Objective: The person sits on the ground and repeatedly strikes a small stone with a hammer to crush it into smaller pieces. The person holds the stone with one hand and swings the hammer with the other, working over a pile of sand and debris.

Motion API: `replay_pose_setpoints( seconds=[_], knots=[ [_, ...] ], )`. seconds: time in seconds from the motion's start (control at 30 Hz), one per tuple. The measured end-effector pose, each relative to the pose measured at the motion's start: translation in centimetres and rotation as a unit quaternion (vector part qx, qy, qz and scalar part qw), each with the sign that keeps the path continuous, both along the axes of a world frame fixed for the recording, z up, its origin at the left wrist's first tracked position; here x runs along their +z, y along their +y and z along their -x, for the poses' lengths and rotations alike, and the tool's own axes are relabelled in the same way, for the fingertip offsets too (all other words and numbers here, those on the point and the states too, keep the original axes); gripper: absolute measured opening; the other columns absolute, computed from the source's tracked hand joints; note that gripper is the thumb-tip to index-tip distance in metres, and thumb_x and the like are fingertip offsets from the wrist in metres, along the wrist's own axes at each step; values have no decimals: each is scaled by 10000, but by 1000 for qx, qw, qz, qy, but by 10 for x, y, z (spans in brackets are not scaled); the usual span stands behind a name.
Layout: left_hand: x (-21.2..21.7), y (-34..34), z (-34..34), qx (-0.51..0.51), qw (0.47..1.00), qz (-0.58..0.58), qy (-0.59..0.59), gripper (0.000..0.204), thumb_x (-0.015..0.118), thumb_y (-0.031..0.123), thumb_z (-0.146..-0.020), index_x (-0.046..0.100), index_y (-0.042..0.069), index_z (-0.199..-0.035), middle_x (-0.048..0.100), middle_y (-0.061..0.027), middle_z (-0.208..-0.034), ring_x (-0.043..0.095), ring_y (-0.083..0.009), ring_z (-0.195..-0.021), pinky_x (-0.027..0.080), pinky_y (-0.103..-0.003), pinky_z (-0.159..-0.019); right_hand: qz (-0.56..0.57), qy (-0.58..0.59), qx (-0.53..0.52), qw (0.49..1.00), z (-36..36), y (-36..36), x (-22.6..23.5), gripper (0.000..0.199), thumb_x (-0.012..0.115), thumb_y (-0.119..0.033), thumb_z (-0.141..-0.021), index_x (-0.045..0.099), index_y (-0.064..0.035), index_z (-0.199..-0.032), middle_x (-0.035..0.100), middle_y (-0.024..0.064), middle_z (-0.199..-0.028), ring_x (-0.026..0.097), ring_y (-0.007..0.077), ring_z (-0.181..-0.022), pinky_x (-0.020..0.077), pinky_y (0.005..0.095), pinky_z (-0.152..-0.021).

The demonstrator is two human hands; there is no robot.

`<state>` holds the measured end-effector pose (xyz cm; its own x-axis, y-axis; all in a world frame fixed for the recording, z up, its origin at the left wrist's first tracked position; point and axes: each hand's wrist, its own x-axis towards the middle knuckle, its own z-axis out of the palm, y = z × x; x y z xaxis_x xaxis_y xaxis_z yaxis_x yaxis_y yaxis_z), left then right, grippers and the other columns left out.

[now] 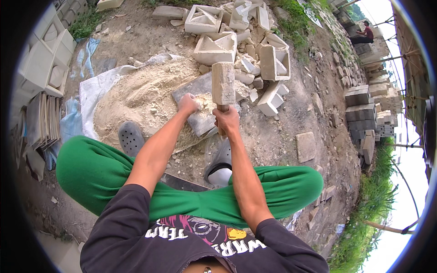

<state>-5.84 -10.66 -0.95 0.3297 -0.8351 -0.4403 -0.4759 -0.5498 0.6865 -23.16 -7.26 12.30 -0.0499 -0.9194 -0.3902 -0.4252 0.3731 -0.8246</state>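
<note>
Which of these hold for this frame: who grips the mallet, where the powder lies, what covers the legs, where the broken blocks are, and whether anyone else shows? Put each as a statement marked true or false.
1. The right hand grips the mallet. True.
2. Both hands grip the mallet. False: the left hand is apart from it, at the dark slab.
3. Pale powder is heaped on a white sheet. True.
4. The person's legs are bare. False: green trousers cover them.
5. Broken pale blocks lie beyond the hands. True.
6. Nobody else is in view. False: another person in a red top shows at the upper right.
</note>
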Motion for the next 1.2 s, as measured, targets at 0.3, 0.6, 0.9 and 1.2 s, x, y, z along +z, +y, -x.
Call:
replay_pose_setpoints(
  seconds=[0.3,0.6,0.9,1.2],
  knots=[
    [21,11,11,50,998,9,35,285,840,340,-758,736,104,-881,744,-113,-871,711,-289,-836,534,-412,-742,-80,165,79,980,19,4,-100,247,740,-232,-748,697,10,-775,680,105,-642,662,193,-536,528,335,-539],
    [3,21,6,89,995,-6,50,250,810,336,-789,742,140,-927,749,-92,-914,710,-295,-889,538,-429,-774,19,89,74,993,-11,2,-33,231,736,-186,-765,702,42,-784,671,98,-622,674,177,-557,529,345,-542],
    [12,18,6,64,998,-20,18,230,782,333,-816,751,164,-968,759,-54,-946,716,-268,-915,542,-416,-785,-44,90,53,994,4,5,-65,257,734,-214,-759,694,39,-776,673,116,-620,679,199,-528,531,347,-520],
    [21,11,14,57,997,-23,37,242,804,355,-789,733,164,-920,753,-54,-944,706,-273,-903,527,-428,-781,-66,123,35,990,23,13,-102,251,728,-215,-754,672,29,-764,652,83,-611,656,189,-509,527,338,-499]
  ],
)
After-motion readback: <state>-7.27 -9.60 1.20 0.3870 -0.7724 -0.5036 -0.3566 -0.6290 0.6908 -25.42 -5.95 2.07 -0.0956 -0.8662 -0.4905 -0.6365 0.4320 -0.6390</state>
